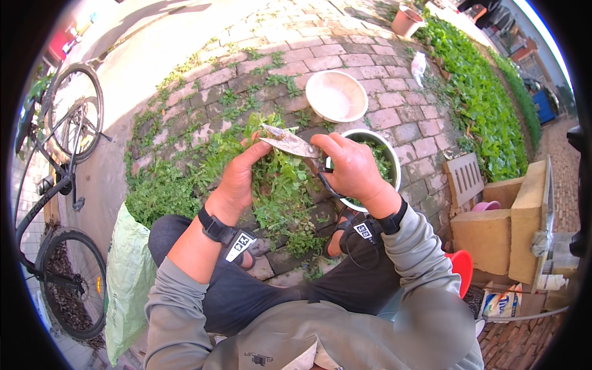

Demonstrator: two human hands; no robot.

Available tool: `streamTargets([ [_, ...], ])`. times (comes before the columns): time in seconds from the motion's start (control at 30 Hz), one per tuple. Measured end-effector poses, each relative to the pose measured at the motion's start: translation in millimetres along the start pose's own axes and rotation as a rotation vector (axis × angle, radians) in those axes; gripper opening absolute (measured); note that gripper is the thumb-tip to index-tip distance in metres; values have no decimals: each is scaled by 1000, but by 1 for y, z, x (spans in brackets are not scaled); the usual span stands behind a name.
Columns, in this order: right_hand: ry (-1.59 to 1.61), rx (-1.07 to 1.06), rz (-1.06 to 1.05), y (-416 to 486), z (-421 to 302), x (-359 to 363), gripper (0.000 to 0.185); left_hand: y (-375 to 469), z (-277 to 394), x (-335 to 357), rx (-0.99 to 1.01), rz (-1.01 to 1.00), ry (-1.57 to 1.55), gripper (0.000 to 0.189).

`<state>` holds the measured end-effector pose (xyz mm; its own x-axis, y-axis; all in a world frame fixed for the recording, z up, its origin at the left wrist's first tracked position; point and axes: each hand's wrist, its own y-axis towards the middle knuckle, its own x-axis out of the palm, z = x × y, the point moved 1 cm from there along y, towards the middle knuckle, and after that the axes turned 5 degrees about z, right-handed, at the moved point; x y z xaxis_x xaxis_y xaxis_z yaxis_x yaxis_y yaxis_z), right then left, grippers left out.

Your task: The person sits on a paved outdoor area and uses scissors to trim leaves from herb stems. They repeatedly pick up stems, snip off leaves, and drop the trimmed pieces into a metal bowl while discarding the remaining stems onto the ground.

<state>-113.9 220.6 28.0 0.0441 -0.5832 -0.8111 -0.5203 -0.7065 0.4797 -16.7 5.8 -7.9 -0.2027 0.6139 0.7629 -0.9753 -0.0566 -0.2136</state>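
Observation:
My left hand (237, 178) holds a bunch of leafy green plants (287, 178) in front of my knees. In my right hand (354, 167) is a pair of scissors (296, 144) with worn, stained metal blades. The blades are parted, their tips beside my left thumb and above the stems; whether they touch a stem cannot be made out. Just beyond my right wrist stands a round metal pot (397, 173) with cut greens (380, 159) inside. More loose greens (162, 192) are heaped left of my hands, by the mouth of a pale green woven sack (132, 277).
A shallow whitish basin (335, 95) rests on the brick paving (323, 58) past the pot. To the left is a bicycle (69, 180). A planted bed (485, 101), a yellowish masonry block structure (481, 240) and a red plastic container (462, 270) are on the right.

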Motion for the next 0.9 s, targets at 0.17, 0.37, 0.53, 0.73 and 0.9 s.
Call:
streamTargets([
  [0.17, 51, 5, 1, -1, -1, 4, 46, -1, 1, -1, -8, 19, 15, 29],
  [0.37, 73, 27, -1, -2, -2, 4, 43, -2, 3, -1, -11, -23, 1, 28],
  [0.53, 302, 277, 87, 2, -6, 6, 40, -6, 5, -7, -1, 132, 164, 32],
  [0.73, 957, 480, 225, 15, -11, -1, 41, -16, 12, -6, 149, 90, 529, 28],
  [0.9, 1117, 556, 106, 21, -21, -5, 40, -15, 13, -4, 270, -82, 794, 23],
])
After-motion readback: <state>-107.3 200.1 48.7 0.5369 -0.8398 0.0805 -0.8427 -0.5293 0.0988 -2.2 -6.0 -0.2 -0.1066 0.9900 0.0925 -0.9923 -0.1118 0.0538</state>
